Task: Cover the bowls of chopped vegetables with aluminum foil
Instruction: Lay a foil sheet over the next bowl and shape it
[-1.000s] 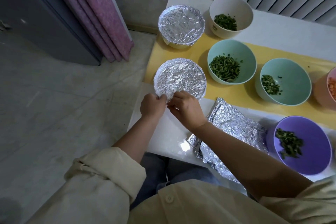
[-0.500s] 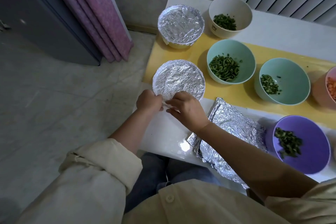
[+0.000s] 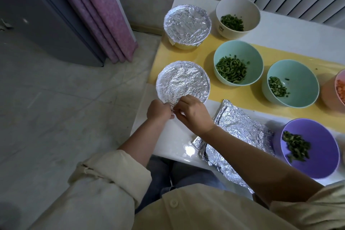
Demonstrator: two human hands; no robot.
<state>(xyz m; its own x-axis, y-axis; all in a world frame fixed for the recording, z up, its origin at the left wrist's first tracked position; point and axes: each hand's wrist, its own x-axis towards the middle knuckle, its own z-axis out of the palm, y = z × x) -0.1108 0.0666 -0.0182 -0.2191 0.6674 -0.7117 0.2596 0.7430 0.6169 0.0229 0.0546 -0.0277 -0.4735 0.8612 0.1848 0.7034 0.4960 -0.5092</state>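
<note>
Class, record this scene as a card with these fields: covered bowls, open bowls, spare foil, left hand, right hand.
Covered bowls: two, far foil-covered bowl and near foil-covered bowl
Open bowls: cream bowl, left teal bowl, right teal bowl and purple bowl, all with chopped greens; pink bowl cut off at the right edge
Spare foil: foil stack, beside the purple bowl
Left hand: pinches the near foil-covered bowl's foil at its near rim
Right hand: pinches the same edge
</note>
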